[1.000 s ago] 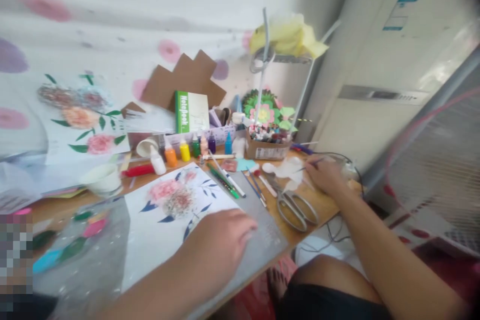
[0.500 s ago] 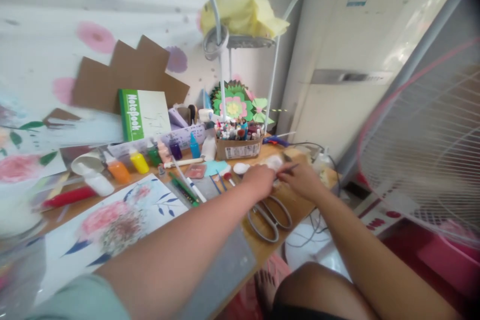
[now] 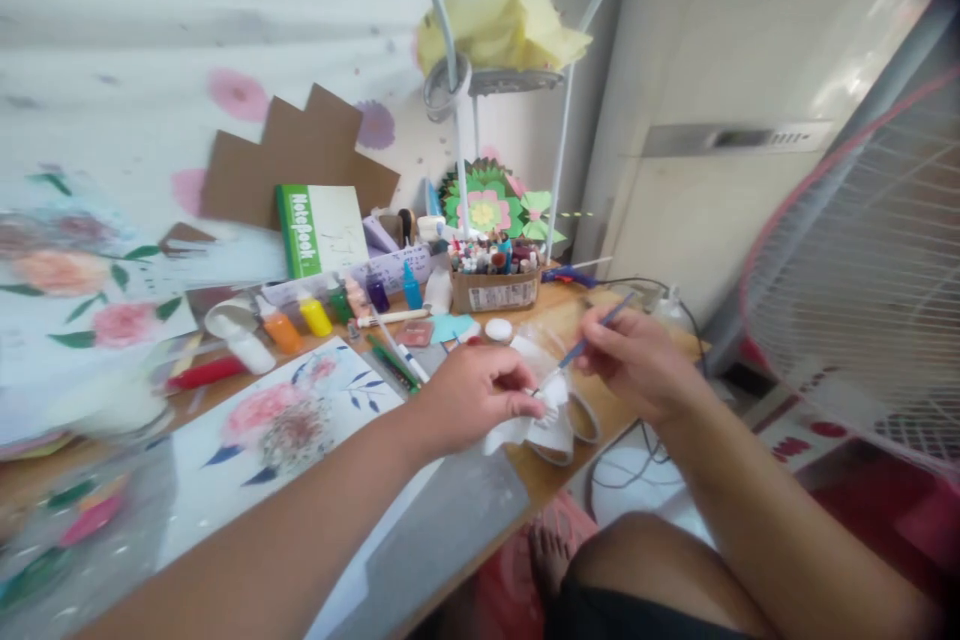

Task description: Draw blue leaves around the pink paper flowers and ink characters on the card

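Note:
Over the right part of the desk, my left hand (image 3: pixel 480 395) is closed, thumb and fingers pinching a crumpled white tissue (image 3: pixel 553 415). In my right hand (image 3: pixel 637 360) a thin blue paintbrush (image 3: pixel 589 340) is gripped by the fingers. It slants down to the left, its tip at the tissue beside my left fingertips; whether the bristles touch the tissue is hard to make out. Under the tissue, grey scissors (image 3: pixel 585 420) show only part of their handle loops. Just beyond my left hand lie a small white oval piece (image 3: pixel 498 329) and a light blue scrap (image 3: pixel 453 328).
A flower painting (image 3: pixel 285 420) and green pencils (image 3: pixel 394 365) lie left of my hands. Behind stand paint bottles (image 3: pixel 315 316), a notebook (image 3: pixel 319 230) and a box of pens (image 3: pixel 495 290). A fan (image 3: pixel 862 270) stands at the right, with cables (image 3: pixel 660 450) below the desk edge.
My hands have come nearer from farther back on the desk. The white tissue now shows in my left hand over the scissors, and the paintbrush tip points at it. The view has shifted left.

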`<state>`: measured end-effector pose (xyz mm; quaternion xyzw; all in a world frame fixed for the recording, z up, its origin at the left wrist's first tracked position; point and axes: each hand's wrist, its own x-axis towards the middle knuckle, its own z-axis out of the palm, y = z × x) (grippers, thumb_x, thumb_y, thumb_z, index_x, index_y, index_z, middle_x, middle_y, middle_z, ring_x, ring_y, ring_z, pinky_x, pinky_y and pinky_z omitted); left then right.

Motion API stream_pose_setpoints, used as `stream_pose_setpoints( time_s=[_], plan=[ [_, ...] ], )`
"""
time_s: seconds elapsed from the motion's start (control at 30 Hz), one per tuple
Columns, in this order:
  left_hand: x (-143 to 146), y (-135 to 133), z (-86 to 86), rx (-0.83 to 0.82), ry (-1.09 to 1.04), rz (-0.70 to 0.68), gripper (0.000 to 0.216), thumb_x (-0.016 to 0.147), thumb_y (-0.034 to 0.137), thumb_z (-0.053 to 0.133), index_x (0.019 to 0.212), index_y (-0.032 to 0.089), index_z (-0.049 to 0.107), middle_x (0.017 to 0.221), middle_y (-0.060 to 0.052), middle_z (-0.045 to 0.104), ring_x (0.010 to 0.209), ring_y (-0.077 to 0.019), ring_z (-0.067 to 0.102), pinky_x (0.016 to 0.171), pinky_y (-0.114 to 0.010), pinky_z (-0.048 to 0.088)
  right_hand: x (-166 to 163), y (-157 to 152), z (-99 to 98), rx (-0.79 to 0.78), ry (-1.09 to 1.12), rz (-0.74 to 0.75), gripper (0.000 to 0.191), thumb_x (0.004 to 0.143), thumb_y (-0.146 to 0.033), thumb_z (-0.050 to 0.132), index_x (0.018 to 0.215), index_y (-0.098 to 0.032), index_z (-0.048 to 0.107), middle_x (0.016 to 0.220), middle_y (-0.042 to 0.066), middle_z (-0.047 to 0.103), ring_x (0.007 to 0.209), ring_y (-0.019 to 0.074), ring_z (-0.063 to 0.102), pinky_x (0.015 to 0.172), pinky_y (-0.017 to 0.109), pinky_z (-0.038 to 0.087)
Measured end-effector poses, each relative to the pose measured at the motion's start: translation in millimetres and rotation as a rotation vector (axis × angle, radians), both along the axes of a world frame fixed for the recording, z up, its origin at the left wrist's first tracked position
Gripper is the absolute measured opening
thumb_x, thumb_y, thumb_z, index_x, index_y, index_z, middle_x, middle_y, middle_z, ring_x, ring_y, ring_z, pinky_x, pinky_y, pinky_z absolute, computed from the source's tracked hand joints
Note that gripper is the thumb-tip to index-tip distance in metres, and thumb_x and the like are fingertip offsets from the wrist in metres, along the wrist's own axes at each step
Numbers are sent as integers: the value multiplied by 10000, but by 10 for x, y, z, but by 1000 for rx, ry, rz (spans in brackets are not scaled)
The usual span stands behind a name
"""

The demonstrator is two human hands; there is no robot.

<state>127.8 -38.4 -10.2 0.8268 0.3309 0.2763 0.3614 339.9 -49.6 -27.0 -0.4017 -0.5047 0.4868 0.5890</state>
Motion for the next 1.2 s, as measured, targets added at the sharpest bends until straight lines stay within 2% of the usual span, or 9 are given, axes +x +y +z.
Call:
stream_pose_setpoints(
  time_s=[0.13,0.27,0.43,0.53,0.6,0.83,0.97,1.07,1.2],
  plan=[
    [-297,-393,9,-138,-160,115,231,713,358,737,737,171,603,613,29,546,555,-102,468,524,-206,352,-270,-238,205,56,77,76,296,677,-414,756,733,-195,565,633,-20,644,493,104,598,477,214,503],
    [-523,-714,-2,-339,-442,263,214,680,256,758,769,182,578,666,36,562,601,-97,503,558,-201,379,-528,-445,309,199,34,103,217,716,-352,751,734,-194,602,633,-12,668,505,109,620,488,208,525],
    [-759,-1053,27,-443,-547,401,258,705,197,717,940,169,612,866,-41,652,831,-163,600,763,-286,457,-805,-711,342,439,-341,33,34,826,-257,654,820,-227,637,742,-4,698,625,115,661,557,194,544],
    [-880,-1207,46,-522,-625,436,293,707,200,719,981,157,622,889,-55,664,831,-157,599,765,-283,456,-960,-871,371,608,-542,-40,35,833,-216,635,850,-244,647,800,6,699,703,133,664,599,214,547],
    [-955,-1285,49,-544,-666,441,300,706,190,721,992,166,634,897,-48,669,823,-140,592,748,-257,450,-1051,-957,384,684,-586,-21,93,841,-178,614,886,-255,640,838,5,702,776,142,666,657,226,553],
    [-1164,-1391,42,-379,-561,585,177,710,257,738,860,177,691,715,-7,641,650,-102,548,584,-196,410,-1194,-1112,367,815,-627,80,226,827,-71,571,952,-257,599,922,11,715,865,144,671,788,243,552],
    [-1182,-1382,101,-271,-550,684,57,724,208,699,746,172,660,659,6,640,608,-104,553,552,-191,411,-1189,-1192,313,1089,-843,152,262,849,-109,550,1086,-203,607,1065,68,701,1007,192,646,852,295,550],
    [-1158,-1369,113,-211,-630,740,55,731,179,681,722,178,627,634,34,615,593,-85,535,544,-170,407,-1261,-1248,232,1315,-988,0,249,914,-221,483,1081,-168,660,1093,73,703,1099,211,607,918,291,522],
    [-1098,-1343,63,-194,-745,817,80,748,215,686,753,181,614,665,39,618,618,-80,546,565,-159,424,-1451,-1264,115,1412,-934,-260,281,926,-203,430,932,-199,711,1011,35,736,1023,193,653,886,248,539]
  ],
)
